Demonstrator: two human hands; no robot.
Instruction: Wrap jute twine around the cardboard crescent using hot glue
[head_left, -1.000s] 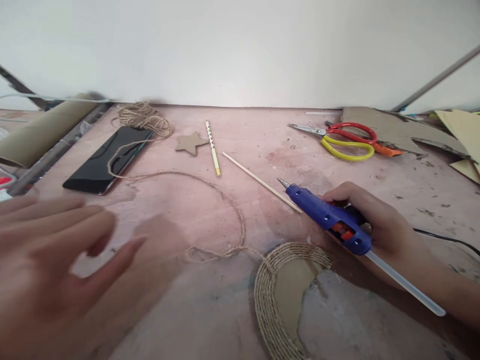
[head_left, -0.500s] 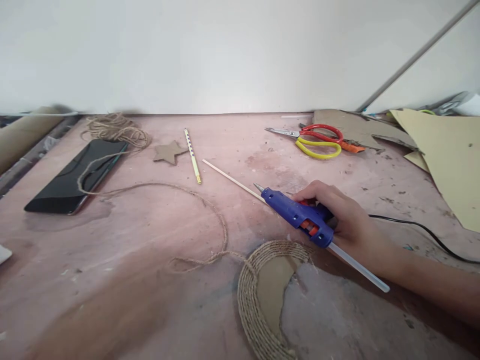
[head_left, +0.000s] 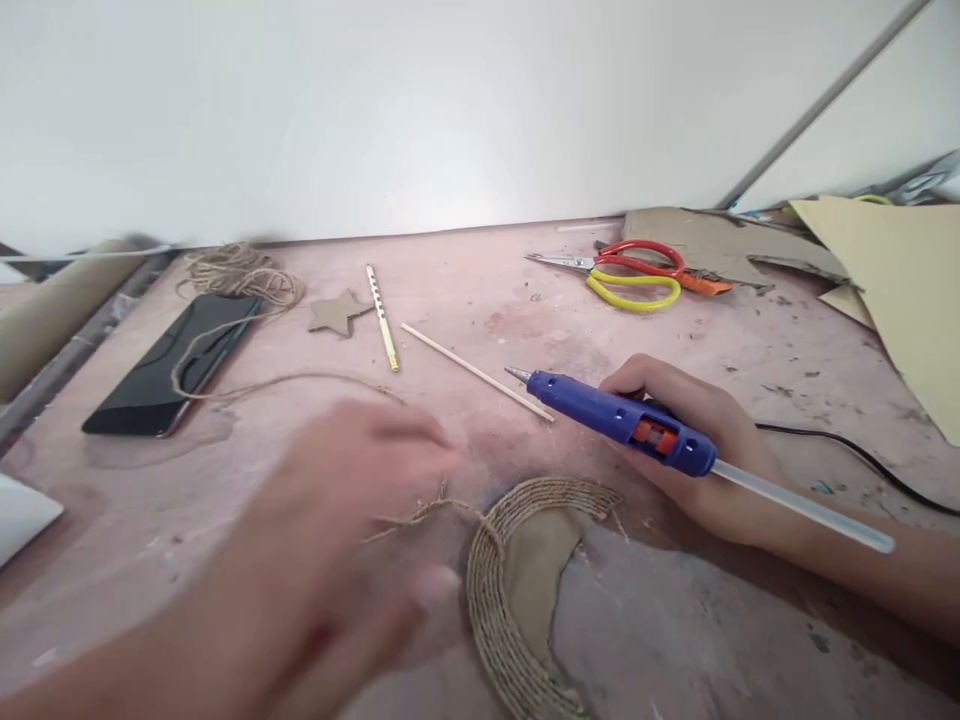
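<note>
My right hand (head_left: 697, 440) is wrapped round a blue glue gun (head_left: 615, 418) with a clear glue stick out of its back; its nozzle points left, just above the table. Below it lies a cardboard crescent (head_left: 525, 580) partly wound with jute twine (head_left: 420, 512). My left hand (head_left: 337, 540) is blurred by motion, low at the front left, close to the loose twine beside the crescent. Its fingers are smeared, and I cannot make out whether they hold anything.
A black phone (head_left: 169, 365) and a twine bundle (head_left: 240, 272) lie at the back left. A cardboard star (head_left: 335, 313), a pencil (head_left: 381, 317) and a thin wooden stick (head_left: 476, 372) lie mid-table. Scissors (head_left: 626, 275) and cardboard scraps (head_left: 892, 280) sit at the back right. A black cord (head_left: 862, 460) trails right.
My left hand left the view half a second ago and has come back in, moving towards the twine by the crescent. The glue gun has tipped flatter, nozzle still pointing left.
</note>
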